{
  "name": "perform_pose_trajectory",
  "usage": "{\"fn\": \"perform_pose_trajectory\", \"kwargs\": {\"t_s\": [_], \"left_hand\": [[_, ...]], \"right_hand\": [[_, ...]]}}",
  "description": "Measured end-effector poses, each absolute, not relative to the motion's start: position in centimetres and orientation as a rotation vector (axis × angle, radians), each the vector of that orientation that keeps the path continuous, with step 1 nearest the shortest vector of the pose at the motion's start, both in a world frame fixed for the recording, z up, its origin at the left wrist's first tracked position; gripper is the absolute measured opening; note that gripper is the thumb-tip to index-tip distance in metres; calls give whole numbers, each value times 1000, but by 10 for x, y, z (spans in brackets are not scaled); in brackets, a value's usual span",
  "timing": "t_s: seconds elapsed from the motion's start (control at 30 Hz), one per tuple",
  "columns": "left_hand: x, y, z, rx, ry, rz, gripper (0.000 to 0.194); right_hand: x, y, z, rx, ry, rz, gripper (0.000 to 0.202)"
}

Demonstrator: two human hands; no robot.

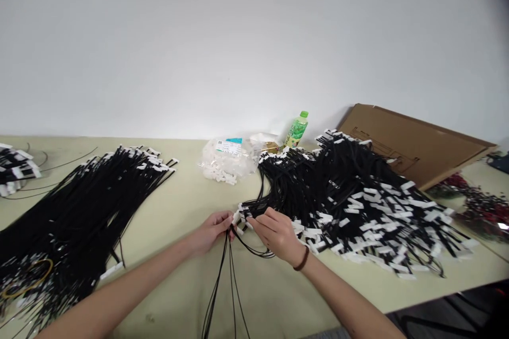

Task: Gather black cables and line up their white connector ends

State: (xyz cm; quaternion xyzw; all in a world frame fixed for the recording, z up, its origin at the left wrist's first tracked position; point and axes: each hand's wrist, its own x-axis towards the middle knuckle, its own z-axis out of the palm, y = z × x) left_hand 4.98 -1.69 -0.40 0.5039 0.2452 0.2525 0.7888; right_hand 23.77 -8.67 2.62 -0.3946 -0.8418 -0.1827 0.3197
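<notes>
Near the middle of the table, my left hand (pixel 216 229) is closed around white connector ends of several black cables (pixel 213 288), whose thin lengths hang down toward the front edge. Just to its right my right hand (pixel 277 234) is closed at the fingertips beside the white connectors (pixel 237 216); what it pinches is too small to make out. A brown band circles the right wrist. Behind and right of that hand spreads a large pile of black cables (pixel 334 180) with white connectors.
Another black cable bundle (pixel 87 206) lies at left, with more white connectors (pixel 18 169) at the far left. A clear bag of white parts (pixel 226 161), a green-capped bottle (pixel 296 130) and a leaning cardboard box (pixel 413 143) stand at the back. Red-black wires (pixel 483 206) lie right.
</notes>
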Motion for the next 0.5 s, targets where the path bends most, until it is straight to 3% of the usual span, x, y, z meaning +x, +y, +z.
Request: {"fn": "perform_pose_trajectory", "kwargs": {"t_s": [0.5], "left_hand": [[52,-16,2,955,547,581,26]], "right_hand": [[238,-90,24,-1023,-2140,-616,21]]}}
